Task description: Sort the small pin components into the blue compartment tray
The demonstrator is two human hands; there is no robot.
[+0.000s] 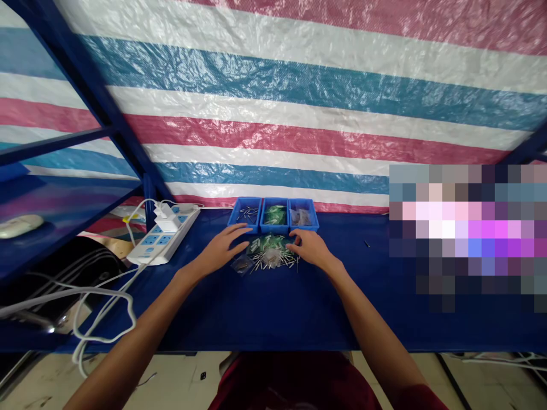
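A mixed pile of thin metal pin-like pieces (260,263), small clear plastic bags (243,264) and green packets (280,241) lies on the blue table (273,313). My left hand (226,246) is at the pile's left side, fingers stretched out and thumb apart, holding nothing. On the other side, my right hand (311,246) has its fingers bent and its thumb apart from them, with nothing visible between. Just behind the pile stand three blue bins: the left bin (233,219) has metal pieces, the middle bin (273,229) green packets, the right bin (304,229) small clear bags.
To the left lies a white power strip (171,242) with a plugged-in charger (166,218) and loose white cables (128,296). One small dark piece (366,244) rests right of my hand. Behind hangs a striped plastic sheet (299,136). A blurred patch covers the far right.
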